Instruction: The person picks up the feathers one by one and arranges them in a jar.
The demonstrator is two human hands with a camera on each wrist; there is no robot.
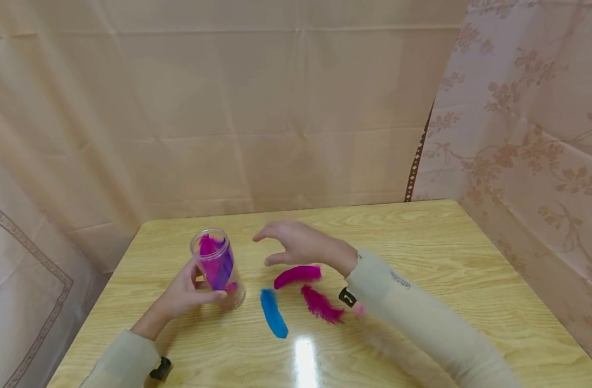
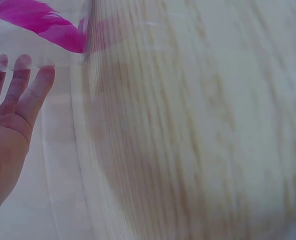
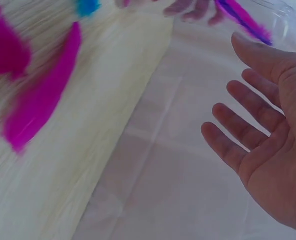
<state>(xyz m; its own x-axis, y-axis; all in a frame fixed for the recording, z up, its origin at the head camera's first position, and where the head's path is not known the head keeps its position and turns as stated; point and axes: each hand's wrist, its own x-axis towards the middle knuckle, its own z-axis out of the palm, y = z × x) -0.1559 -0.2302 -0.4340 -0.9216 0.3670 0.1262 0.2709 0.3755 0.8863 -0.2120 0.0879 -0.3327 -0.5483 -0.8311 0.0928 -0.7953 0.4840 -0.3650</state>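
Observation:
My left hand (image 1: 183, 293) grips a clear jar (image 1: 237, 295) on the left side of the table. Inside it are a magenta feather (image 1: 210, 263) and a purple one (image 1: 222, 272), and its mouth has no lid. My right hand (image 1: 298, 242) hovers to the right of the jar, thumb and fingers spread, holding nothing. Below it on the table lie a smooth magenta feather (image 1: 297, 275), a blue feather (image 1: 274, 313) and a ruffled dark pink feather (image 1: 321, 305). In the right wrist view the right palm (image 3: 278, 165) shows bare with fingers extended.
The wooden table (image 1: 412, 231) ends at a beige curtain (image 1: 276, 108) behind and a floral curtain (image 1: 529, 134) on the right. A bit of light pink (image 1: 359, 309) peeks out by the right sleeve (image 1: 412, 312). Glare marks the table's front.

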